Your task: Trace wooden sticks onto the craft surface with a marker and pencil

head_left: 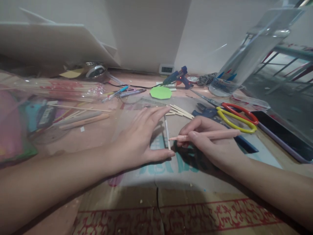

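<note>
My left hand (pixel 144 133) spans a thin pale stick (pixel 167 132), with the thumb by its near end and the fingertips by its far end. The stick lies on a printed sheet (pixel 207 169). In my right hand (pixel 207 137) is a slim pink pen (pixel 215 134), held in a writing grip. Its tip points left and meets the stick, or nearly so, close to the thumb. Just beyond my hands lie several short wooden sticks (pixel 181 111).
Scissors (pixel 237 116) with red and yellow handles and a phone (pixel 286 135) lie to the right. A clear bottle (pixel 244 58) stands behind them. Farther back are a blue glue gun (pixel 176 77) and a green paper shape (pixel 160 92). Bagged sticks (pixel 58 89) lie on the left.
</note>
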Action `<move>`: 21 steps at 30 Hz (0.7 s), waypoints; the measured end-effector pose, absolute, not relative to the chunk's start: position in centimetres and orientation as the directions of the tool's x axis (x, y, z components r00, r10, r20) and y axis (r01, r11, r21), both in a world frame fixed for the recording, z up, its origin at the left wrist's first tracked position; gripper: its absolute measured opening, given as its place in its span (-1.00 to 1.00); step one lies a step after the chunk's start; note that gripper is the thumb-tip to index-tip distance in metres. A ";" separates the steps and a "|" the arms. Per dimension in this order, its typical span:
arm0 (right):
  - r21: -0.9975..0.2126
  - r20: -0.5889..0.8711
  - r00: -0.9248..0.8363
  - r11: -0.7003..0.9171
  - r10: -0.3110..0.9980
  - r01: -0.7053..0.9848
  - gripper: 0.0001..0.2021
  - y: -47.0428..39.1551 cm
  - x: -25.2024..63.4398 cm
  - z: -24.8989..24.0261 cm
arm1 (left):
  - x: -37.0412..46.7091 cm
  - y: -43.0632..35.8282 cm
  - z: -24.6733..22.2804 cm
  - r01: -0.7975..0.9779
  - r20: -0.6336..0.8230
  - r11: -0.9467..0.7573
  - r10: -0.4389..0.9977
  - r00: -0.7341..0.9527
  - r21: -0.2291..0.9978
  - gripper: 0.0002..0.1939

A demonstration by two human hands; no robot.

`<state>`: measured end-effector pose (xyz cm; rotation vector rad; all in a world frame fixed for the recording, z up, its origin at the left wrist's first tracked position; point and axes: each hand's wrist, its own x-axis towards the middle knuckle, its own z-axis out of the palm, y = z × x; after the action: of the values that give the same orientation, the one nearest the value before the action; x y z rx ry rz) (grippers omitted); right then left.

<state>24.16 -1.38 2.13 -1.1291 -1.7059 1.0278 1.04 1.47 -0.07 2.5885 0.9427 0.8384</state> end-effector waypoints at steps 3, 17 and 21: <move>-0.927 0.169 -0.258 0.243 0.951 0.288 -0.88 -1.5 24.0 2.4 | 1.0 1.4 -0.1 0.504 0.436 -0.757 0.652 0.620 0.415 0.02; -0.936 0.113 -0.283 0.197 0.953 0.291 -0.87 -1.6 23.8 2.9 | 1.0 1.5 0.0 0.485 0.446 -0.760 0.648 0.617 0.433 -0.02; -0.928 0.131 -0.301 0.223 0.945 0.298 -0.87 -1.7 23.8 2.9 | 1.0 1.5 0.0 0.487 0.443 -0.757 0.652 0.616 0.436 -0.03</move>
<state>23.85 -1.71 2.91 -1.1597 -1.7482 1.0909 0.98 1.46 0.03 2.5696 0.9275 0.8646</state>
